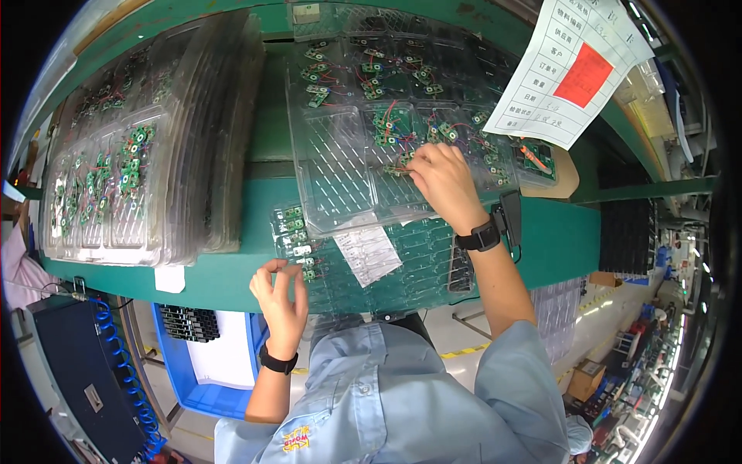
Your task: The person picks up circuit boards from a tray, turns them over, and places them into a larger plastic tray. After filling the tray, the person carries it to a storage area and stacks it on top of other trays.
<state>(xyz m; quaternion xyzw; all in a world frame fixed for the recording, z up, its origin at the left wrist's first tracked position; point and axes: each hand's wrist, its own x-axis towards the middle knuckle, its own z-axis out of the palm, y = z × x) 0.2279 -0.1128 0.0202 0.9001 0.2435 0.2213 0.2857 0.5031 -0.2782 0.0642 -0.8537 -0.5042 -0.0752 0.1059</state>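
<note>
My right hand (pixel 444 182) reaches over a clear plastic tray (pixel 336 209), its fingertips pinched on a small green circuit board (pixel 398 168) with red wires. Several similar wired boards (pixel 394 124) lie in this tray's compartments. Lower on the left, my left hand (pixel 280 301) has loosely bent fingers with a gap between them, and nothing shows in its grasp. Beside those fingers a column of small green boards (pixel 294 224) sits along the left side of a second clear tray (pixel 352 294). A paper slip (pixel 367 251) with print lies on that lower tray.
A tall stack of clear trays (pixel 170 185) holding wired boards stands at left. A white card with a red square (pixel 583 73) hangs at upper right. A dark phone-like device (pixel 508 219) is behind my right wrist. A blue bin (pixel 212 398) sits below the green table (pixel 549 247).
</note>
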